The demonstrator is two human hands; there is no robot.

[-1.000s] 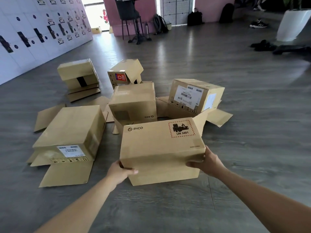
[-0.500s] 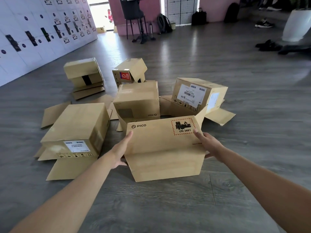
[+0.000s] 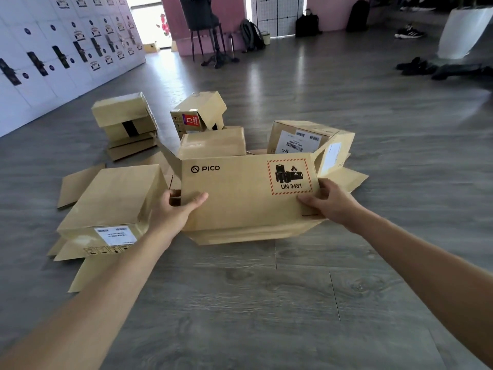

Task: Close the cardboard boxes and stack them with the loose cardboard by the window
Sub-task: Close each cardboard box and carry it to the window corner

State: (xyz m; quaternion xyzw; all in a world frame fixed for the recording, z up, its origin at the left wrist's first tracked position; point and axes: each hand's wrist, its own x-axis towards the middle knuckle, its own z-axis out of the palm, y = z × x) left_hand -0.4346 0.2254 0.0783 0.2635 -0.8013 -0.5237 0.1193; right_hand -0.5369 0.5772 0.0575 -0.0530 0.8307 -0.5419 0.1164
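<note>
Two hands clamp the PICO box (image 3: 248, 193) at its near lower corners: the left hand (image 3: 173, 212) curls round the left edge with its thumb on the printed face, and the right hand (image 3: 329, 202) pinches the right edge below the UN 3481 label (image 3: 290, 176). This box sits tilted on the grey plank floor (image 3: 266, 303), one flap (image 3: 240, 235) splayed toward the camera. Close on its left lies a larger labelled box (image 3: 114, 201) on spread flaps; just behind stand a plain box (image 3: 213, 142) and a barcode-labelled box (image 3: 301, 138), both partly hidden. Farther back sit a red-labelled box (image 3: 198, 114) and a taped stack (image 3: 125, 121). Open floor stretches near and to the right. Whether the held box's top is closed cannot be told.
</note>
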